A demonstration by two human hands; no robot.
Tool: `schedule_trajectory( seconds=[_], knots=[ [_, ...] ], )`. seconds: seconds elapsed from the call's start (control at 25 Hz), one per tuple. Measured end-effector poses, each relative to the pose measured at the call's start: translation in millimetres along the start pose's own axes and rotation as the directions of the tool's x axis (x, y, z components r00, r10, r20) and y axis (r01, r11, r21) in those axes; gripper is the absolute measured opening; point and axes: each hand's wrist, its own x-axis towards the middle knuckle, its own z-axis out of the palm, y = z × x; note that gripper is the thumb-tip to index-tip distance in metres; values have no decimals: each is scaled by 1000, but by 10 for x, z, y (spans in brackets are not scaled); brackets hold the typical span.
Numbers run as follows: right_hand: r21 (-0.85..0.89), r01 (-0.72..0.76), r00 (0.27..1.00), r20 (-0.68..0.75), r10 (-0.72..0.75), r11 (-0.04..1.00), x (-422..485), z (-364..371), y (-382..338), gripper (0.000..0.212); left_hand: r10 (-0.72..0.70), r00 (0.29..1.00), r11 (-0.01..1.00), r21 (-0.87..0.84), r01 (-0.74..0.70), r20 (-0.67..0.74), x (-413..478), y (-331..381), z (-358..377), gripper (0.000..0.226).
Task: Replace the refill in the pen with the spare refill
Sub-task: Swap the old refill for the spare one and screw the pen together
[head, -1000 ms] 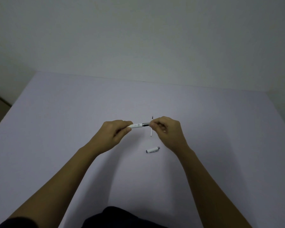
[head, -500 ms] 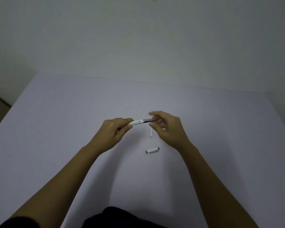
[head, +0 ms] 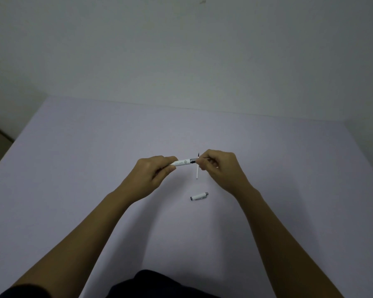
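nearest the body, on the table (head: pixel 73 168): cap (head: pixel 199 196) lying loose, just right of centre, well below both hands. beyond it, refill (head: pixel 197 170), thin and white, long axis running near to far, dark tip at the far end, lying just below and behind the right fingers. above the table: left hand (head: pixel 153 171) clamped on the pen (head: pixel 182 163); pen axis left to right, metal end pointing at the right hand (head: pixel 219 166). right fingertips (head: pixel 199 161) pinched together at that metal end; what they hold is too small to tell. judgement: front section probably being unscrewed. right hand is nearer the refill, which lies crosswise to the pen and wants a quarter turn before insertion.
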Motion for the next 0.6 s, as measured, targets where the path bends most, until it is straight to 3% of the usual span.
schedule_trajectory(
  seconds=[0.08,0.2,0.36,0.48,0.6],
  knots=[
    [8,4,999,38,-5,1000,-6,-27,-1,28,3,1000,1000,-1,-3,-5,6,13,-6,32],
    [-48,78,996,49,-76,996,18,-43,4,7,12,1000,1000,0,-12,-12,7,27,-16,32],
    [-82,90,994,64,-85,993,41,-64,-21,20,14,1000,1000,9,-14,-20,0,21,-16,32],
    [-86,123,991,56,-118,989,56,-73,-24,7,12,1000,1000,10,-12,-19,-7,21,-23,31],
    [-107,122,991,71,-115,987,63,-82,-34,10,18,1000,1000,12,-17,-16,-6,30,-23,31]
  ],
)
